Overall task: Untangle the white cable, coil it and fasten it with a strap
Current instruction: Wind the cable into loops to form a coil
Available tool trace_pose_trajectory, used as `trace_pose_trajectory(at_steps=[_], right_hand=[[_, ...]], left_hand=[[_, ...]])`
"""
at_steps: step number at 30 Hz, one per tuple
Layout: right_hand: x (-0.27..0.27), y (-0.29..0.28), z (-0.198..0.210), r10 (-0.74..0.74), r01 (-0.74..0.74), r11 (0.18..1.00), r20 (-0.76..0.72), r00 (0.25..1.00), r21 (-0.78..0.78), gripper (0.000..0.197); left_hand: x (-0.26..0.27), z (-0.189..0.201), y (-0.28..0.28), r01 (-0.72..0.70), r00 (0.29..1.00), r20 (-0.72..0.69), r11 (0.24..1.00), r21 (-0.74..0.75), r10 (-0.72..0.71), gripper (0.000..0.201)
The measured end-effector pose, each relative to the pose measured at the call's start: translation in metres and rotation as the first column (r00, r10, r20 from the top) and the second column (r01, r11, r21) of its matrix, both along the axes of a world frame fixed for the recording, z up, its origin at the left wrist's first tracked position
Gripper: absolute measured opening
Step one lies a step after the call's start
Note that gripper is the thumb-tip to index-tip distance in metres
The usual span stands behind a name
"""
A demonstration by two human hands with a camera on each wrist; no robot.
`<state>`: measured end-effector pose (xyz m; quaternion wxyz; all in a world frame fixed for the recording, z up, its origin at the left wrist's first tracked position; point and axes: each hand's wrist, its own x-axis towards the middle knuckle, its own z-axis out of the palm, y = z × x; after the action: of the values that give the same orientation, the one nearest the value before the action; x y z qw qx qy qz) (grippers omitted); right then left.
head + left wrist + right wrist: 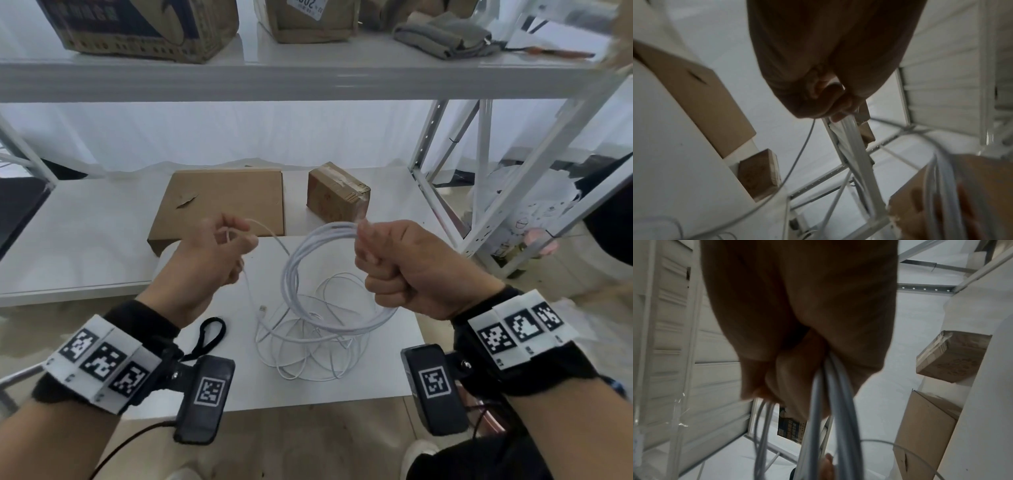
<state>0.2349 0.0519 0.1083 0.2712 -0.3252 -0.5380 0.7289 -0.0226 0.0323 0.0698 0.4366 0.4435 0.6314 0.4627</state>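
Observation:
My right hand [387, 260] grips a coil of several loops of the white cable [294, 274], held up above the white table [383, 383]. In the right wrist view the loops [830, 410] run down out of the fist [797, 363]. My left hand [219, 246] pinches a single strand [270, 233] that leads across to the coil; the left wrist view shows this strand [807, 138] dropping from the fingers [830, 97]. More loose cable [308, 356] lies tangled on the table, its connector end [263, 309] showing. A black strap [209, 334] lies on the table by my left wrist.
A flat cardboard box [222, 202] and a small taped carton [337, 192] sit on the low shelf behind the table. White metal rack posts [479, 178] rise at the right. The upper shelf [274, 75] carries boxes and a grey cloth.

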Motion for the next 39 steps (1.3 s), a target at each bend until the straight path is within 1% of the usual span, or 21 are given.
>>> trace_pose_trajectory(at_steps=[2, 4, 6, 8, 10, 11, 13, 15, 17, 18, 21, 23, 25, 26, 28, 30, 32, 34, 35, 37, 39], right_hand=[[0.000, 0.000, -0.003, 0.090, -0.092, 0.995, 0.035, 0.995, 0.031, 0.039], [-0.003, -0.003, -0.005, 0.157, -0.165, 0.983, 0.097, 0.983, 0.080, 0.033], [-0.008, -0.007, -0.007, 0.175, -0.216, 0.960, 0.223, 0.959, 0.180, 0.030], [-0.015, -0.012, -0.009, 0.147, -0.263, 0.915, 0.355, 0.923, 0.305, 0.029], [-0.019, -0.012, -0.013, 0.076, -0.280, 0.862, 0.437, 0.896, 0.424, 0.026], [-0.021, -0.012, -0.015, 0.034, -0.265, 0.850, 0.455, 0.890, 0.456, 0.026], [-0.023, -0.012, -0.017, -0.026, -0.214, 0.850, 0.445, 0.895, 0.481, 0.037], [-0.024, -0.011, -0.019, -0.085, -0.150, 0.857, 0.422, 0.903, 0.493, 0.052], [-0.026, -0.010, -0.020, -0.112, -0.133, 0.853, 0.425, 0.898, 0.505, 0.063], [-0.027, -0.010, -0.022, -0.109, -0.148, 0.843, 0.433, 0.895, 0.518, 0.063], [-0.031, -0.008, -0.028, -0.117, -0.220, 0.773, 0.475, 0.872, 0.595, 0.038], [-0.031, -0.007, -0.030, -0.134, -0.199, 0.775, 0.464, 0.876, 0.599, 0.030], [-0.030, -0.006, -0.031, -0.143, -0.106, 0.834, 0.399, 0.906, 0.541, 0.033], [-0.030, -0.005, -0.030, -0.154, -0.020, 0.884, 0.331, 0.931, 0.467, 0.034], [-0.027, -0.001, -0.028, -0.200, 0.165, 0.959, 0.134, 0.971, 0.232, 0.031], [-0.025, 0.003, -0.024, -0.272, 0.273, 0.961, -0.013, 0.962, 0.039, 0.030], [-0.022, 0.006, -0.021, -0.324, 0.321, 0.946, -0.065, 0.944, -0.054, 0.033], [-0.021, 0.007, -0.022, -0.326, 0.322, 0.944, -0.069, 0.943, -0.068, 0.028], [-0.021, 0.007, -0.023, -0.309, 0.307, 0.951, -0.056, 0.949, -0.039, 0.023], [-0.023, 0.005, -0.027, -0.288, 0.284, 0.954, 0.021, 0.958, 0.096, 0.019], [-0.025, 0.004, -0.032, -0.329, 0.287, 0.924, 0.146, 0.933, 0.253, 0.021]], left_hand=[[0.004, 0.007, -0.002, 0.029, 0.983, 0.182, 0.998, 0.050, -0.038, 0.007], [0.011, 0.011, -0.005, 0.075, 0.963, 0.254, 0.995, 0.070, -0.090, 0.012], [0.020, 0.013, -0.011, 0.133, 0.972, 0.183, 0.988, 0.084, -0.146, 0.019], [0.028, 0.013, -0.016, 0.230, 0.973, -0.003, 0.966, 0.120, -0.232, 0.025], [0.034, 0.011, -0.020, 0.314, 0.944, -0.150, 0.938, 0.143, -0.293, 0.025], [0.036, 0.011, -0.021, 0.318, 0.938, -0.189, 0.938, 0.138, -0.291, 0.021], [0.037, 0.011, -0.021, 0.293, 0.936, -0.239, 0.948, 0.126, -0.257, 0.014], [0.038, 0.014, -0.022, 0.295, 0.914, -0.328, 0.945, 0.140, -0.237, 0.022], [0.038, 0.014, -0.024, 0.306, 0.912, -0.332, 0.937, 0.166, -0.239, 0.027], [0.037, 0.013, -0.024, 0.304, 0.921, -0.309, 0.935, 0.184, -0.239, 0.027], [0.039, 0.010, -0.026, 0.322, 0.920, -0.298, 0.923, 0.210, -0.254, 0.025], [0.043, 0.008, -0.026, 0.324, 0.933, -0.226, 0.925, 0.199, -0.279, 0.021], [0.044, 0.009, -0.026, 0.304, 0.952, -0.073, 0.936, 0.179, -0.296, 0.021], [0.043, 0.007, -0.025, 0.303, 0.953, -0.037, 0.935, 0.185, -0.301, 0.027], [0.038, 0.004, -0.023, 0.319, 0.947, -0.089, 0.927, 0.196, -0.307, 0.030], [0.035, 0.001, -0.022, 0.307, 0.951, -0.096, 0.931, 0.196, -0.293, 0.023], [0.036, -0.002, -0.022, 0.241, 0.967, 0.038, 0.949, 0.203, -0.253, 0.019], [0.039, -0.004, -0.023, 0.177, 0.961, 0.173, 0.961, 0.214, -0.216, 0.027], [0.042, -0.003, -0.023, 0.152, 0.954, 0.222, 0.966, 0.211, -0.199, 0.031], [0.049, -0.002, -0.023, 0.095, 0.920, 0.361, 0.980, 0.175, -0.154, 0.036], [0.055, 0.000, -0.023, 0.041, 0.842, 0.533, 0.994, 0.103, -0.089, 0.034]])
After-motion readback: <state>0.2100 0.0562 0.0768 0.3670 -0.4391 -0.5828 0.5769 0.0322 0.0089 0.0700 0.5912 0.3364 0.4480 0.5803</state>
